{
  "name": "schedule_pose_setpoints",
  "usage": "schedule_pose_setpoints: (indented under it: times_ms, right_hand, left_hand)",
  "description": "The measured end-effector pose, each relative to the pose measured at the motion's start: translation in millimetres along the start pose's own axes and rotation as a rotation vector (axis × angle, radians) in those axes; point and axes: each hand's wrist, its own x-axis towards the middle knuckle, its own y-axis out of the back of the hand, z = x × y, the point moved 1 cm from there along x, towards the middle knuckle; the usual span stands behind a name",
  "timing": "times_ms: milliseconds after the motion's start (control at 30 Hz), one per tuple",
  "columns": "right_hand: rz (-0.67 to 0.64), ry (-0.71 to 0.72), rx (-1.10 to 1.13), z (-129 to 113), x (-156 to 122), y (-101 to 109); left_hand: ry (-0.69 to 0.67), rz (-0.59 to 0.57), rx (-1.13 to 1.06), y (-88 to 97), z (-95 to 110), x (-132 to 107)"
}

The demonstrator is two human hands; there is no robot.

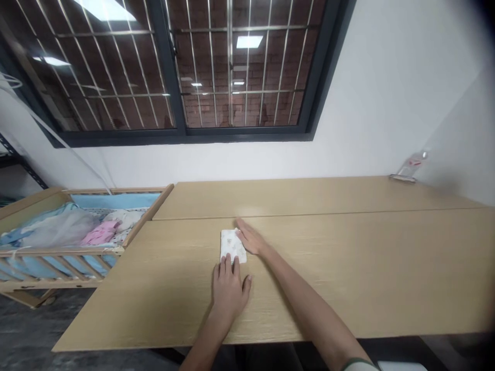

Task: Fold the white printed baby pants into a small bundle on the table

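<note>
A small folded white cloth [229, 242] with a faint print lies flat on the wooden table [348, 268]. The fingertips of my left hand [229, 287] rest on its near edge, fingers stretched out and the thumb apart. At the cloth's right side, my right hand [250, 238] lies with its fingers extended toward the far left, its edge touching the cloth. Neither hand grips it. How many layers the cloth has, I cannot tell.
Left of the table stands a wooden crib [127, 238] with blue lining, holding a pink cloth [101, 233] and other bedding. A clear plastic bottle [413, 164] and a flat object [402, 178] are at the far right corner. Behind is a barred window [247, 135].
</note>
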Motion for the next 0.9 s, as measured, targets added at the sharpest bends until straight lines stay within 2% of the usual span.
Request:
schedule_pose_setpoints:
  times_ms: [133, 267, 400, 500, 667, 800, 900]
  right_hand:
    - [0.259, -0.179, 0.16, 12.3, -6.3, 2.8]
    - [0.378, -0.204, 0.27, 14.5, -14.0, 6.3]
    - [0.348, -0.169, 0.324, 2.9, -20.5, -0.2]
    - [0.296, -0.158, 0.394, -7.9, -22.1, -7.5]
    - [0.323, -0.238, 0.484, -24.2, -22.2, -6.2]
    - [0.299, -0.313, 0.624, -49.6, -27.1, -4.3]
    - [0.233, -0.4, 0.78, -82.8, -40.9, -13.4]
  left_hand:
    - [0.037, -0.08, -0.077, 20.5, -13.9, 18.6]
    - [0.24, -0.187, 0.035, 38.0, -41.7, 50.3]
    - [0.298, -0.269, 0.065, 32.4, -56.9, 72.2]
    - [0.279, -0.308, 0.027, 21.3, -54.6, 78.0]
    - [0.234, -0.334, -0.104, 15.1, -46.6, 79.3]
    - [0.206, -0.303, -0.252, 27.7, -48.7, 67.7]
    - [0.178, -0.261, -0.395, 51.1, -57.1, 41.5]
